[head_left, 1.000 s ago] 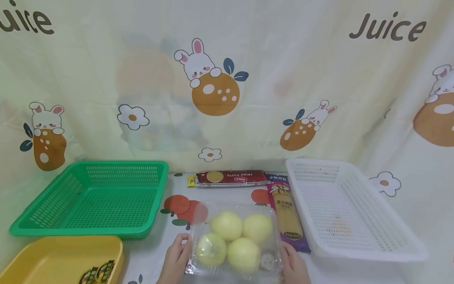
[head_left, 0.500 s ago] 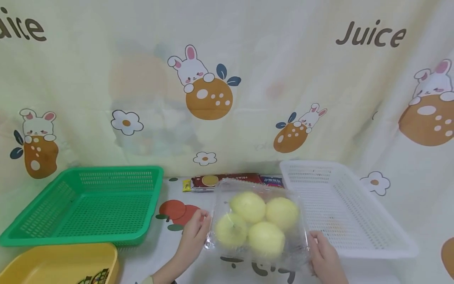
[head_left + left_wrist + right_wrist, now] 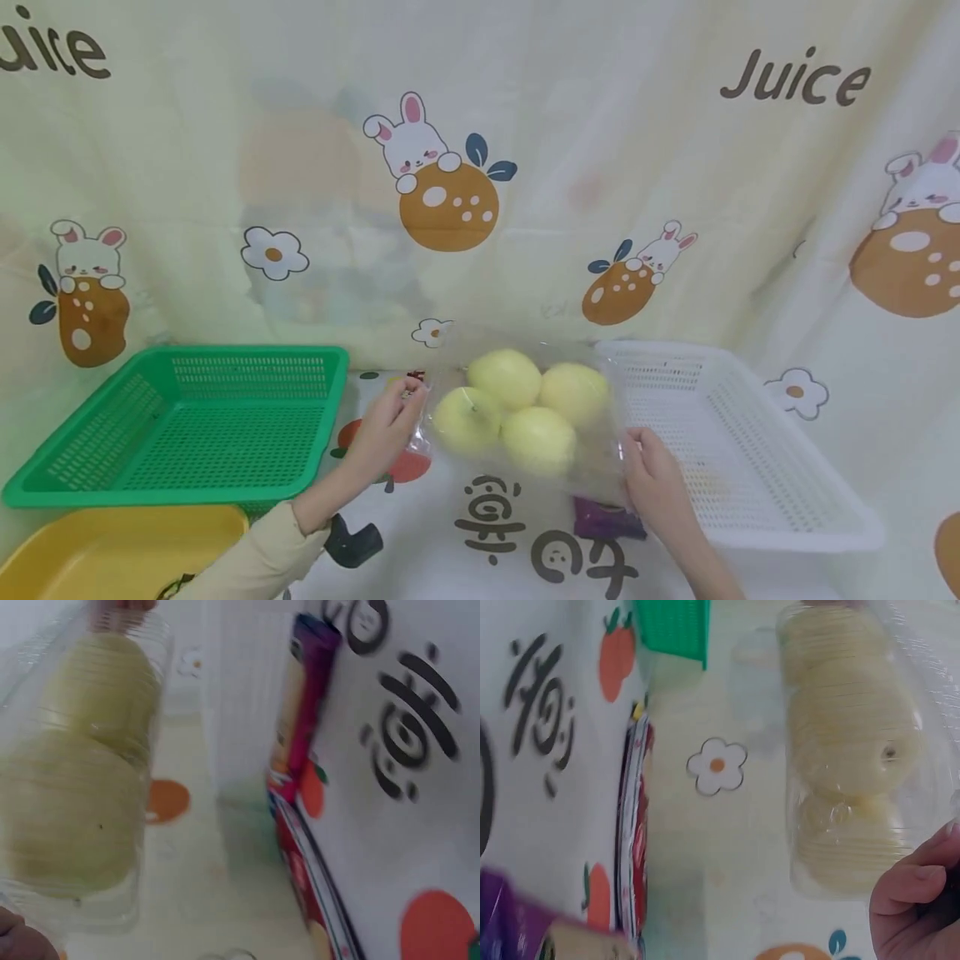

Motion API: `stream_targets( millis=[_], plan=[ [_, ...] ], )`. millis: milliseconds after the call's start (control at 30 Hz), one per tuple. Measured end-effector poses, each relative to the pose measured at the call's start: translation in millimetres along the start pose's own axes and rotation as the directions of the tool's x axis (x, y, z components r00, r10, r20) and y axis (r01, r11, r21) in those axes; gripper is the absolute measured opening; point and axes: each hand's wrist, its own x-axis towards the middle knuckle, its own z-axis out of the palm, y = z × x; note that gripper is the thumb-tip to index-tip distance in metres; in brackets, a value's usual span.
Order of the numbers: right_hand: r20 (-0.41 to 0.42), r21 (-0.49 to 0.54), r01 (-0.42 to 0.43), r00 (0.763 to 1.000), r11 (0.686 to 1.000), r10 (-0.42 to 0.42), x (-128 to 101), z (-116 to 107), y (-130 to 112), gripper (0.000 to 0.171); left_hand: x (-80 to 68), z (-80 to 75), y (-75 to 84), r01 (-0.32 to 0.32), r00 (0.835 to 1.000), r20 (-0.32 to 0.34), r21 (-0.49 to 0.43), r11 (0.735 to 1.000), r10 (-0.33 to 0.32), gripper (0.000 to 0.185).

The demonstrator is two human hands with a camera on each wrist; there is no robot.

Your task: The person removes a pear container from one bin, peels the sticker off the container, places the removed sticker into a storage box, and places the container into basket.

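Note:
A clear plastic clamshell box (image 3: 525,408) with several yellow-green apples (image 3: 504,377) hangs in the air above the table, between both hands. My left hand (image 3: 386,425) grips its left edge and my right hand (image 3: 651,467) grips its right edge. The left wrist view shows the box (image 3: 75,787) from the side, with a fingertip at the bottom left corner. In the right wrist view the box (image 3: 855,750) fills the upper right, and my right hand's fingers (image 3: 915,900) curl at its lower edge.
A green basket (image 3: 187,417) stands at the left, a yellow tray (image 3: 112,550) in front of it, a white basket (image 3: 735,450) at the right. A purple noodle packet (image 3: 603,521) and a red packet (image 3: 634,847) lie on the patterned tablecloth beneath the box.
Both hands have lifted the apple box off the table and carried it up and away from me. The packets under it are now mostly hidden in the head view.

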Motion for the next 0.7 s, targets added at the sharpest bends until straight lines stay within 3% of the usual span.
stream_targets(
  millis=[200, 400, 600, 700],
  plan=[
    [0.008, 0.112, 0.078, 0.997, 0.991, -0.079, 18, 41, -8, 0.03, 0.3, -33.3, -27.8, -0.015, 0.998, -0.059, 0.099, 0.995, 0.021, 0.02],
    [0.043, 0.228, 0.134, 0.988, 0.964, -0.147, 40, 86, -14, 0.025, -2.7, -68.9, -52.2, -0.013, 0.999, -0.047, 0.142, 0.99, 0.02, 0.031],
    [0.115, 0.291, 0.215, 0.959, 0.932, -0.257, 60, 124, -43, 0.025, 0.0, -115.2, -67.0, 0.011, 0.998, -0.066, 0.239, 0.971, 0.005, 0.039],
    [0.146, 0.326, 0.211, 0.952, 0.921, -0.27, 61, 140, -62, 0.022, -0.4, -135.6, -73.2, 0.04, 0.997, -0.073, 0.261, 0.964, -0.021, 0.043]
  ],
)
